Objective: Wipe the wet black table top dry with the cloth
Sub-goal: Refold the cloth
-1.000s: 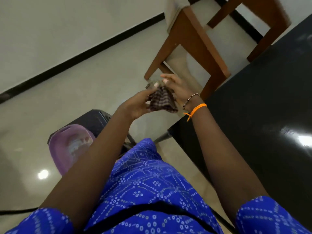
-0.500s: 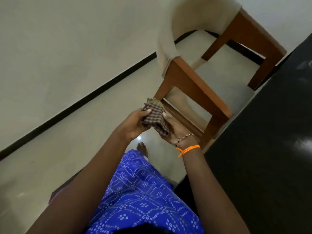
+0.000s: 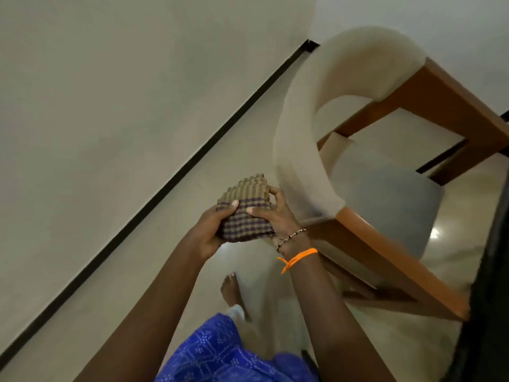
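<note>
Checked cloth (image 3: 246, 213): now folded flatter, gripped between left hand (image 3: 210, 234) and right hand (image 3: 271, 216); black counter (image 3: 490, 299) slid to right edge, unwiped.

Pale wall (image 3: 110, 92), black skirting (image 3: 176, 175), glossy floor (image 3: 154, 271) — cream-backed wooden chair (image 3: 303, 150)

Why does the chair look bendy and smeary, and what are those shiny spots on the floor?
Head view: the wide lens tilts and curves the wall line and chair; its wooden legs are smeared by motion blur; the floor mirrors lamp glare; the cloth stays fairly sharp.
</note>
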The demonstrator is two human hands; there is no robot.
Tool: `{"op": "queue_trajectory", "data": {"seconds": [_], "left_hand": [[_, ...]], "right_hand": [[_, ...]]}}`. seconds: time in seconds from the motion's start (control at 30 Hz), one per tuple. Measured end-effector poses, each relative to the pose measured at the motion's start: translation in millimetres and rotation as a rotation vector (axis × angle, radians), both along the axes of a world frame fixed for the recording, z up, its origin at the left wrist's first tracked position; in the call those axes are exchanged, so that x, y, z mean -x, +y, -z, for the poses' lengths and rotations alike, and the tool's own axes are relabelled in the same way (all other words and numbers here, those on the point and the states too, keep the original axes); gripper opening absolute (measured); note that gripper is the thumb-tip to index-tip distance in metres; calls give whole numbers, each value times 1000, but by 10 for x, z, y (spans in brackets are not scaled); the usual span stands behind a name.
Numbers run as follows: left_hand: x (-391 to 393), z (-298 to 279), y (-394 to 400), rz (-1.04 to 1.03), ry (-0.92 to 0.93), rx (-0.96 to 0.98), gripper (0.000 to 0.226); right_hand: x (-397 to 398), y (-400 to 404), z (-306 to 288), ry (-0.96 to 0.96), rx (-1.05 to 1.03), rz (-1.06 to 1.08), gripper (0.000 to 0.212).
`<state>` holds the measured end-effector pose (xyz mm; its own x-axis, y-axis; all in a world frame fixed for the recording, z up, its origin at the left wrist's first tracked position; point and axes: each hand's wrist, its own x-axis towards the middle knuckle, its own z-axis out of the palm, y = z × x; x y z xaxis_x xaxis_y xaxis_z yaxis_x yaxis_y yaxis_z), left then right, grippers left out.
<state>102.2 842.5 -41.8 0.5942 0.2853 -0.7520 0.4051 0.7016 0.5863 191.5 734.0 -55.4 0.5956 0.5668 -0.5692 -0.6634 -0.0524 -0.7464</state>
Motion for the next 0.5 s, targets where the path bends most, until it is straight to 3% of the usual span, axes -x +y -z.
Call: {"op": "queue_trajectory", "data": {"seconds": [0.2,0.37,0.5], "left_hand": [[-551,-158,970,36,-52,-40,25],[-1037,-132,1550,9,-99,-65,35],[-1564,-64,2094,5,-75,-154,39]], "right_hand": [[-446,965,-255,-100,-75,111,53],[-987,1567,-425,-207,-153,88,45],[-1587,2092,-340,-137,-75,171,48]]}}
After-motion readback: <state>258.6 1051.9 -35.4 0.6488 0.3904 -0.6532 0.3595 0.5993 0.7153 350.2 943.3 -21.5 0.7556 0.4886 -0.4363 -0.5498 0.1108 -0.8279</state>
